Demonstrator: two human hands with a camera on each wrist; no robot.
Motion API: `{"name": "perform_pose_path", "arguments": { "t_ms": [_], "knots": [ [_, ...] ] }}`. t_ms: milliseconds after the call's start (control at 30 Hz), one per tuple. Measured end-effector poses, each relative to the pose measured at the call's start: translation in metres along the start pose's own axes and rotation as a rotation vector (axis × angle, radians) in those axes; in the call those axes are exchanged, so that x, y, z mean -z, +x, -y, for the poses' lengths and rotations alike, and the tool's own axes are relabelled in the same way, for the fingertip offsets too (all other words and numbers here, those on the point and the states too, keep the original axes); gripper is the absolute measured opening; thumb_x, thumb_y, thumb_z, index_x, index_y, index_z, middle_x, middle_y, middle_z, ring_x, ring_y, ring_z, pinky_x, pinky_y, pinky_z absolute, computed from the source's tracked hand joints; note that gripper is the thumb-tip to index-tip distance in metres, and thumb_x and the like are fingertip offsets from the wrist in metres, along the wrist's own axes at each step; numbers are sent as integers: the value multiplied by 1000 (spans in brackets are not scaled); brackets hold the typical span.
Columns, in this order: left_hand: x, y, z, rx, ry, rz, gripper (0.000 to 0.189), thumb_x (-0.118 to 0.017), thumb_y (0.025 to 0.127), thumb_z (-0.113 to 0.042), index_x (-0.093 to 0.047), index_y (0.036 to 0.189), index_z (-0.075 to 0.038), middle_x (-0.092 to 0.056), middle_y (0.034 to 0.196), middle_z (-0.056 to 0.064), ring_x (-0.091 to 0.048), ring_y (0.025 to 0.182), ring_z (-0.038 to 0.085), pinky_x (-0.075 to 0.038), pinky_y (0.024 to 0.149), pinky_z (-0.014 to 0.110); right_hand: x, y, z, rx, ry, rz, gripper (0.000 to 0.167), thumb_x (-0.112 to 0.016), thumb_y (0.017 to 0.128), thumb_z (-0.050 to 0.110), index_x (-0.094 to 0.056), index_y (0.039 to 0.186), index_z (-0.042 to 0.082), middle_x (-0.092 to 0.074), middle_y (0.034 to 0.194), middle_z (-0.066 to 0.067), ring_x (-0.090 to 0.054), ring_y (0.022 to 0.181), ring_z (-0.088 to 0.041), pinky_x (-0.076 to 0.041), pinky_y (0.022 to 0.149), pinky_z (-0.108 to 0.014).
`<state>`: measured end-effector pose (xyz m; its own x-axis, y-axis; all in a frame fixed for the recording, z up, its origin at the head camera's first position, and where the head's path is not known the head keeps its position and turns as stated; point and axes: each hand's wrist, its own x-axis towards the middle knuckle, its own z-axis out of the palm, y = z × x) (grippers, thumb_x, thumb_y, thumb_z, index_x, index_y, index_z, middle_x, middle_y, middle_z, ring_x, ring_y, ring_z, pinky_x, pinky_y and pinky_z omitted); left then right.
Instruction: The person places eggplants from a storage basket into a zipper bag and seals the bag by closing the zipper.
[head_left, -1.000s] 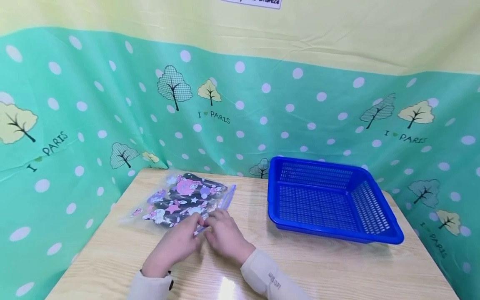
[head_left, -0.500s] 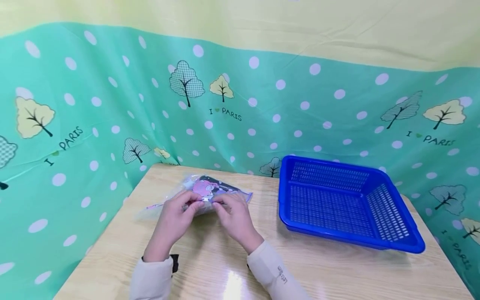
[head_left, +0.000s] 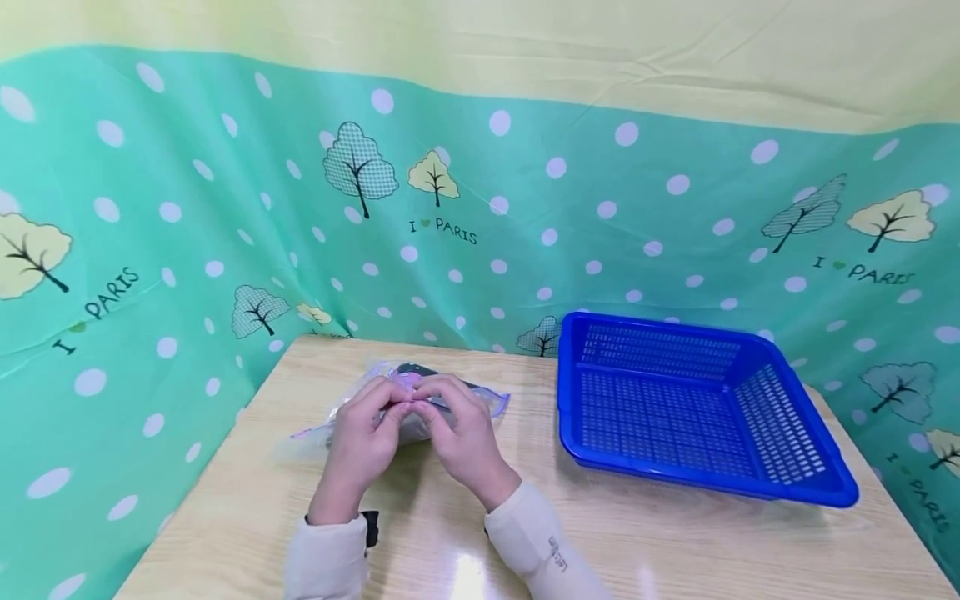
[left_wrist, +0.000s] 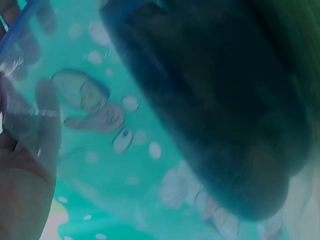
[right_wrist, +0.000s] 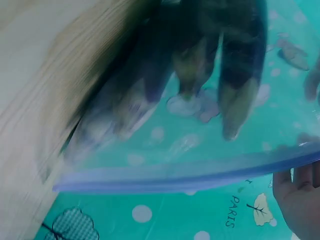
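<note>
A clear zip bag [head_left: 414,429] printed with pink and purple cartoon figures is at the left of the table, its near edge raised. My left hand [head_left: 360,437] and right hand [head_left: 465,437] pinch that edge, thumbs and forefingers meeting near its middle. Through the plastic in the left wrist view shows a long dark rounded thing [left_wrist: 210,100]. Several such dark things with paler tapered ends [right_wrist: 240,105] lie inside in the right wrist view; blur hides their exact kind. A purple zip strip [right_wrist: 175,182] runs along the bag's mouth to the right hand's fingers.
To the right stands a blue plastic basket [head_left: 708,479] with perforated walls and nothing in it. A green and yellow curtain [head_left: 525,217] with trees and dots encloses the wooden table [head_left: 600,533] at the back and sides.
The bag lay flat with both hands at its near corner; its near edge has since been lifted. My hands moved along the zip, then came together at its middle.
</note>
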<state>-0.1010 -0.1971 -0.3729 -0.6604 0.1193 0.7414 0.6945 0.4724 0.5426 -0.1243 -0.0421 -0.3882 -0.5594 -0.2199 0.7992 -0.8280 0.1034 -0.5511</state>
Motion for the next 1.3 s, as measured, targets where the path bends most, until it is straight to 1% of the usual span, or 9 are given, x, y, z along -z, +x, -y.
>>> {"name": "perform_pose_path", "arguments": {
  "t_ms": [100, 200, 300, 433, 533, 733, 933, 1100, 1300],
  "knots": [
    [-6, 0, 2, -52, 3, -51, 27, -72, 76, 22, -64, 83, -3, -61, 82, 3, -56, 73, 18, -46, 69, 18, 2, -1, -4, 45, -40, 13, 13, -67, 92, -4, -64, 103, 3, -66, 106, -10, -66, 105, -22, -51, 95, -32],
    [-9, 0, 3, -58, 21, -97, 28, -72, 73, 22, -63, 79, -4, -60, 78, 4, -56, 72, 19, -46, 68, 19, 4, -4, -9, 61, -95, 33, 12, -67, 93, -3, -63, 103, 3, -65, 104, -10, -65, 104, -21, -50, 94, -29],
    [-10, 0, 5, -39, 30, -122, 27, -72, 74, 22, -62, 77, -4, -59, 76, 4, -55, 71, 18, -45, 68, 18, 8, -6, -14, 54, -143, 55, 11, -67, 94, 0, -62, 103, 3, -64, 103, -8, -63, 103, -20, -49, 95, -27],
    [-7, 0, 4, -7, 18, -137, 25, -70, 77, 22, -62, 78, -2, -58, 77, 5, -54, 71, 16, -44, 67, 17, 9, -8, -16, 42, -165, 81, 12, -68, 94, 3, -61, 104, 4, -64, 102, -7, -63, 102, -20, -48, 95, -26],
    [-3, 1, 1, 41, -8, -158, 21, -68, 79, 20, -63, 79, 0, -58, 77, 7, -53, 71, 14, -44, 66, 17, 11, -10, -18, 38, -179, 103, 13, -68, 93, 3, -61, 104, 5, -65, 101, -6, -63, 100, -19, -49, 93, -25],
    [3, 2, -2, 130, -60, -203, 21, -66, 81, 22, -64, 79, 1, -58, 78, 8, -54, 75, 9, -45, 69, 15, 15, -13, -21, -13, -188, 151, 12, -68, 91, 4, -63, 102, 6, -67, 100, -4, -64, 99, -18, -48, 95, -24],
    [6, 2, -1, 137, -70, -245, 20, -64, 82, 23, -63, 77, 3, -58, 77, 11, -54, 78, 8, -47, 76, 16, 20, -16, -27, -65, -212, 193, 12, -68, 89, 6, -66, 100, 9, -69, 100, -1, -62, 100, -18, -46, 97, -28],
    [8, 2, 1, 150, -70, -265, 18, -63, 83, 22, -62, 78, 5, -57, 77, 10, -54, 77, 8, -48, 78, 17, 25, -18, -34, -111, -233, 204, 10, -69, 89, 7, -68, 99, 10, -69, 103, -1, -60, 103, -18, -44, 98, -33],
    [11, 0, 5, 132, -52, -339, 17, -63, 82, 25, -62, 78, 9, -57, 76, 14, -54, 77, 8, -47, 76, 17, 31, -22, -44, -205, -268, 248, 8, -71, 91, 11, -69, 99, 14, -67, 110, 0, -58, 108, -18, -43, 100, -36]
  ]
}}
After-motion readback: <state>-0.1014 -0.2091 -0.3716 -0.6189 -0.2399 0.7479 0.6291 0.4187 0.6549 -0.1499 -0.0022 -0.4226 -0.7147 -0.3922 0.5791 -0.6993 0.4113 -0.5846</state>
